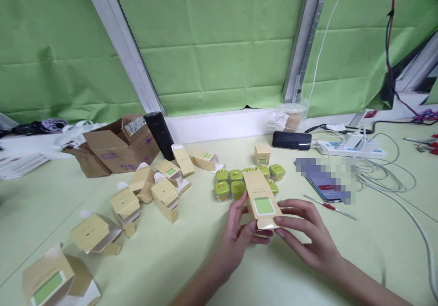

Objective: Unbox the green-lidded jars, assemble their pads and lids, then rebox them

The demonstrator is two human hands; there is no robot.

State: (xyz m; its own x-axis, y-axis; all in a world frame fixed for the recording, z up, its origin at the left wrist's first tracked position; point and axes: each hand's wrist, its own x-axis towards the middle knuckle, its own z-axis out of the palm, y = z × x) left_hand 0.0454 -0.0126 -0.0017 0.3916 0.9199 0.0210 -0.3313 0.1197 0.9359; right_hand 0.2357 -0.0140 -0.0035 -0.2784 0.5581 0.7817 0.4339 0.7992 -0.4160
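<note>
Between my two hands is a small tan cardboard box (260, 191) with a green square printed on its front, tilted, its near end towards me. My left hand (237, 233) grips its left side, thumb near the lower corner. The fingers of my right hand (304, 230) press on the end flap (268, 224) and the right edge. Just behind the box stand several small clear jars with green lids (222, 189), partly hidden by it. A closed tan box (262, 154) stands upright behind the jars.
Several opened tan boxes (89, 233) lie across the left side. Farther back are a brown carton (119, 148) and a black cylinder (159, 134). To the right are a dark phone (292, 140), a second phone (323, 185), a screwdriver (330, 207), a power strip (351, 149) and loose cables.
</note>
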